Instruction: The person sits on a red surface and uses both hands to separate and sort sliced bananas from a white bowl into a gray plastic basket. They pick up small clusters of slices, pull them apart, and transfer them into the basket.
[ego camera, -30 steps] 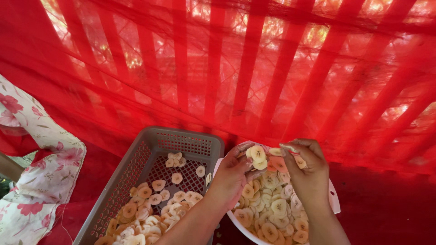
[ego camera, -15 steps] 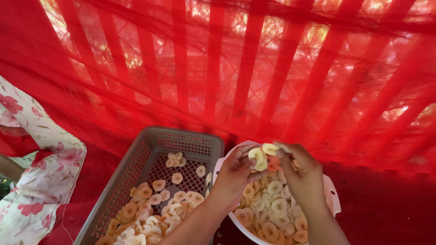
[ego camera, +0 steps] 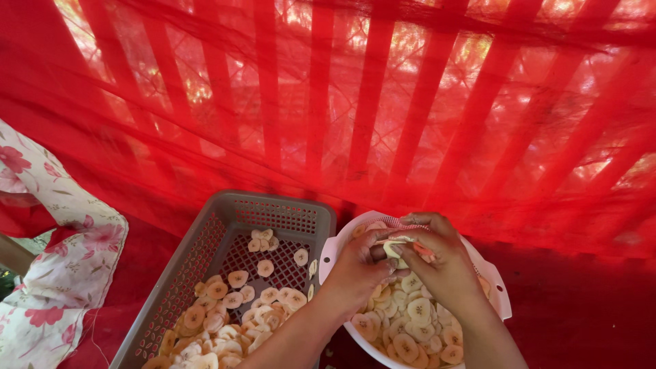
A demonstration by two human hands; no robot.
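Both hands' fingers (ego camera: 393, 263) pinching banana slices (ego camera: 396, 247) over white bowl (ego camera: 493, 283), grip partly hidden

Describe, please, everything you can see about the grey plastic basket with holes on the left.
The grey rectangular plastic basket stands upright on the red netting-covered surface, its near end cut off by the picture's lower edge. Its walls and floor are perforated with small holes, and the rim is solid. Pale round fruit slices lie inside, heaped toward the near end and sparse at the far end. Its right wall stands close against the white round colander. The left forearm crosses its right rim; contact cannot be told.
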